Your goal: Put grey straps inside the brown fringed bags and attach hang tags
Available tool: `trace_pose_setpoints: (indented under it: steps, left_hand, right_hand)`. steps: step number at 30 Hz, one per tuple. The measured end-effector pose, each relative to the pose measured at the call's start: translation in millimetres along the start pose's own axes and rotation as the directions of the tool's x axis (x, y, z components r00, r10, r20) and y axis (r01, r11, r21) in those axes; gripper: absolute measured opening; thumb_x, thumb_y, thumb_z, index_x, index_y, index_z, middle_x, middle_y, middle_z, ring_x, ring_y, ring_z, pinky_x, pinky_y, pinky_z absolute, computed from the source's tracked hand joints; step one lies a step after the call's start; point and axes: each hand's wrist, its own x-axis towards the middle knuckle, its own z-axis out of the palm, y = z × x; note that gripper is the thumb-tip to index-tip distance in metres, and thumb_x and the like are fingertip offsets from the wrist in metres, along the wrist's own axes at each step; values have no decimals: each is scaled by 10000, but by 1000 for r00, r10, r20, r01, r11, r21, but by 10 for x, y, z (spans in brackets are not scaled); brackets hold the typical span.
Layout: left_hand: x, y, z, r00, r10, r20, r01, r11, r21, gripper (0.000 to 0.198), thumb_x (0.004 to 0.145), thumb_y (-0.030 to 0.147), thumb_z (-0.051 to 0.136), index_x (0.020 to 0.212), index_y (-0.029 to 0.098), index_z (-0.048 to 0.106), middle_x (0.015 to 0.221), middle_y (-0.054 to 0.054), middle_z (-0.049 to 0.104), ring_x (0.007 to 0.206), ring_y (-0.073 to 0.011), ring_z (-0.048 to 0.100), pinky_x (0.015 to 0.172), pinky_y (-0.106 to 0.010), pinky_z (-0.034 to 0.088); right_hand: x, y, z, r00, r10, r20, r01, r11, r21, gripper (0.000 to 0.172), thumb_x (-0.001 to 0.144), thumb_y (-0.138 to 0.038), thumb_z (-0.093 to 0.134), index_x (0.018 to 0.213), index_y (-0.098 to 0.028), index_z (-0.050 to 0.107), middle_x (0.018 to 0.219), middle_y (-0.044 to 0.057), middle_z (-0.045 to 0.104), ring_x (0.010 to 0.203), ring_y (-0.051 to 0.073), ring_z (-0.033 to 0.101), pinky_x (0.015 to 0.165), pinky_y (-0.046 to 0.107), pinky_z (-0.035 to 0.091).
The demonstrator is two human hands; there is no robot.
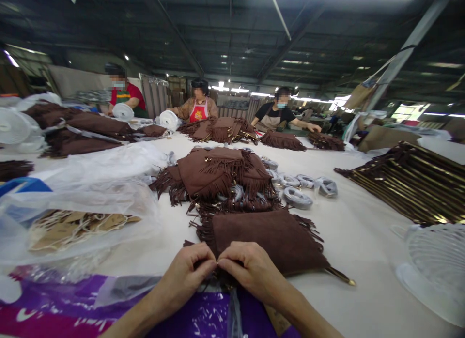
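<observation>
Directly in front of me, both hands meet at the near left corner of a brown fringed bag (269, 238). My left hand (191, 270) is closed in a pinch, thumb against fingers. My right hand (252, 268) pinches at the same spot, the fingertips almost touching. What they hold is too small to make out. The bag lies flat, its zipper pull (350, 282) sticking out at the right. Below the right wrist, part of a brown paper tag (278, 321) shows over purple plastic packaging (203, 316).
Beyond the bag sits a pile of brown fringed bags (214, 173), with wrapped grey coils (298, 197) beside it. Tags with white strings (80, 226) lie in clear plastic at left. A white fan (436, 270) and stacked zippered bags (417, 178) are at right. Several co-workers stand across the table.
</observation>
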Motion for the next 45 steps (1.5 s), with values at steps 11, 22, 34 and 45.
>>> trace_pose_setpoints:
  steps: [11, 22, 34, 45]
  left_hand:
    - [2, -58, 35, 999, -19, -39, 16, 997, -75, 153, 740, 234, 560, 610, 178, 503, 629, 30, 519, 644, -132, 472, 631, -237, 382]
    - [-233, 23, 22, 997, -46, 63, -2, 794, 607, 102, 848, 155, 456, 822, 209, 538, 908, -53, 608, 866, -214, 544, 747, -310, 416]
    - [-160, 65, -103, 998, -37, 57, 9, 904, 427, 206, 930, 241, 349, 738, 224, 423, 747, -11, 576, 722, -180, 537, 659, -276, 374]
    - [-59, 58, -160, 996, -38, 83, -4, 890, 457, 152, 885, 211, 379, 748, 213, 446, 759, -9, 565, 737, -178, 521, 655, -272, 356]
  right_hand:
    - [5, -1, 104, 992, 88, -92, -81, 993, 83, 139, 759, -117, 632, 693, -201, 721, 662, -28, 650, 630, 115, 572, 609, 214, 367]
    - [26, 20, 34, 999, 10, -45, -12, 999, -47, 164, 717, -64, 596, 656, -186, 686, 634, -28, 607, 580, 106, 511, 557, 208, 330]
    - [171, -66, -185, 980, -114, 164, 161, 936, -314, 120, 797, -165, 630, 694, -200, 681, 693, -23, 624, 595, 112, 488, 519, 260, 228]
    - [237, -43, -127, 960, -171, 222, 238, 917, -321, 105, 854, -234, 677, 769, -200, 726, 751, -13, 644, 654, 116, 547, 545, 244, 285]
